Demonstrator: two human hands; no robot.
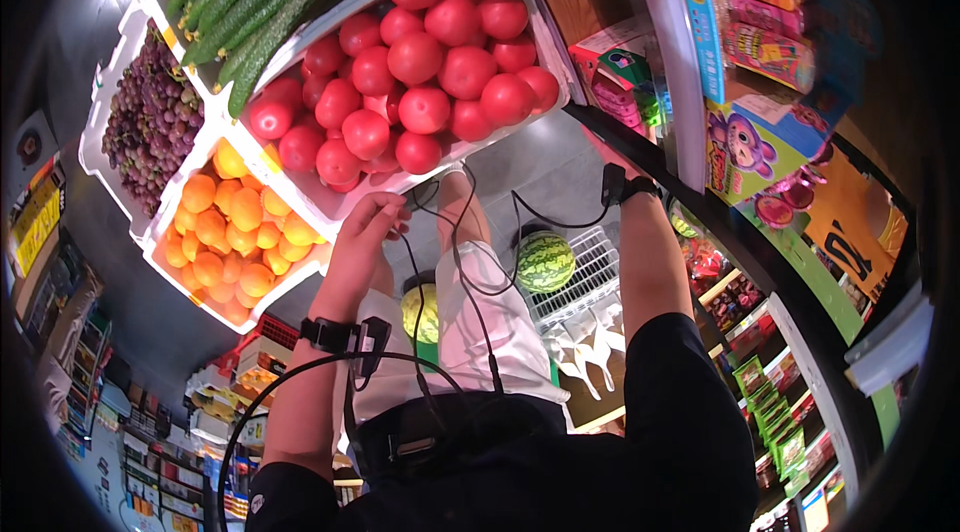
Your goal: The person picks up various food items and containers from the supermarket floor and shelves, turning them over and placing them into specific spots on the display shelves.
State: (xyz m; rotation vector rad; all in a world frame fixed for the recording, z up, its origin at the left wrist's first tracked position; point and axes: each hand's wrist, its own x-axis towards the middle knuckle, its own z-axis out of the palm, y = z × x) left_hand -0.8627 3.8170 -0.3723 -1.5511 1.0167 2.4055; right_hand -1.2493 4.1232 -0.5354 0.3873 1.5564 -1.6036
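My left hand (372, 220) hovers at the near edge of the box of red tomatoes (415, 59), its fingers loosely bent and a little apart, with nothing seen in them. A black cable runs close by its fingertips. My right arm reaches forward beside the dark shelf edge on the right. Of my right hand (603, 150) only a pinkish part shows past the wrist strap, and its fingers cannot be made out. Oranges (232, 222) fill a white foam box left of my left hand. Black straps with small devices sit on both wrists.
Cucumbers (265, 2) lie beyond the tomatoes, and purple grapes (152, 122) at the far left. Below stand a striped watermelon (545, 262), a yellowish melon (421, 312) and a white wire rack (585, 272). Packaged snacks (755, 22) line the right-hand shelves. Cables hang before my legs.
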